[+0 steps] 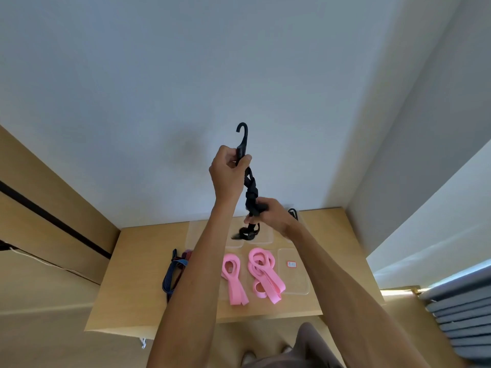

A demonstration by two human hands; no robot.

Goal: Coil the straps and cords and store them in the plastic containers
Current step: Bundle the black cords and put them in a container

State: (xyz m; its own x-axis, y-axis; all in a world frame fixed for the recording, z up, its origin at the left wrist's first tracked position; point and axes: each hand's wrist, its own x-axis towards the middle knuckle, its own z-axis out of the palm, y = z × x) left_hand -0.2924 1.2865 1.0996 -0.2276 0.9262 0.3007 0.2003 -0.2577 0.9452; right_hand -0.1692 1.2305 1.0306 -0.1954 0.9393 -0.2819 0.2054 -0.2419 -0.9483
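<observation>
Left hand point(225, 168) gripped hook point(243, 136) at 12 o'clock; right hand point(271, 213) clenched braided cord point(251, 189) below. Best kept taut, loops even, tail tucked.

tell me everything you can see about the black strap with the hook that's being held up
The black strap is flat dark webbing, twisted into a chain-like braid and held roughly upright above the wooden table. A black hook sticks up from its top end. The left hand grips it just below the hook; the right hand clasps the lower braid. Its loose lower end dangles blurred in front of the clear containers.
</observation>
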